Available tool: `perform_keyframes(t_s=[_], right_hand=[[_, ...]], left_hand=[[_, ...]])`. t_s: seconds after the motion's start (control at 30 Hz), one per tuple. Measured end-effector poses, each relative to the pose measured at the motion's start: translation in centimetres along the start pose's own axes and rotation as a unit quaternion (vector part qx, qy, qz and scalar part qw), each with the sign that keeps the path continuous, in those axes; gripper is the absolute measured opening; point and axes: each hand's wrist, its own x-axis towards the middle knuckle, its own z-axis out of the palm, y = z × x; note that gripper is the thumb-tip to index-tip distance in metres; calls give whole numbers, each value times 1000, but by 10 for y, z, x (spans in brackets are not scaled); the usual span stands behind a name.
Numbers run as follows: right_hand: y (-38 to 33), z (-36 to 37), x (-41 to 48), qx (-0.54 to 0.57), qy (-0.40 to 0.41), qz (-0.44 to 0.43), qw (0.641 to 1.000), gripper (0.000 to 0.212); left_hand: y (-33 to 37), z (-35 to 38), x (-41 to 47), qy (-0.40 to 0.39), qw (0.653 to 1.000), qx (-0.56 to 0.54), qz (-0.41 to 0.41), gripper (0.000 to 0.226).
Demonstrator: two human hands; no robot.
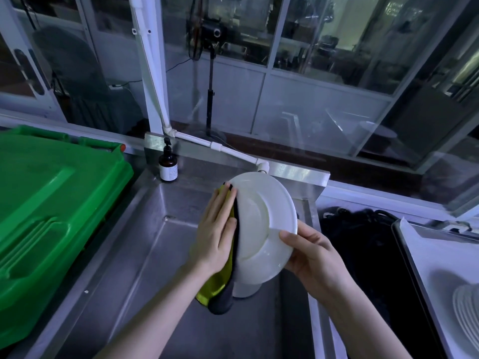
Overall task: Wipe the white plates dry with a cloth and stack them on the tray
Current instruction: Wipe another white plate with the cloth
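One white plate (261, 224) mid-wipe: my right hand (311, 252) pinches its rim, my flat left hand (215, 234) presses the cloth (215, 286); next, likely the tray (445, 255), right.

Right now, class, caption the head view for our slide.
Over a steel sink, right hand holds a white plate; left hand presses a yellow cloth against it.

Commercial scullery: steel sink (155, 244), glass partitions (298, 94)
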Motion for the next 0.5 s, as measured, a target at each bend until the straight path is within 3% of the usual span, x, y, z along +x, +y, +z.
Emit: perform_keyframes(t_s=[0.23,0.5], right_hand=[[1,6,5,-25,-15,29,999,35],[-2,-4,10,24,-8,6,1000,35]], left_hand=[[49,-7,21,-89,974,127,162,55],[51,-7,-22,-165,954,146,203,56]])
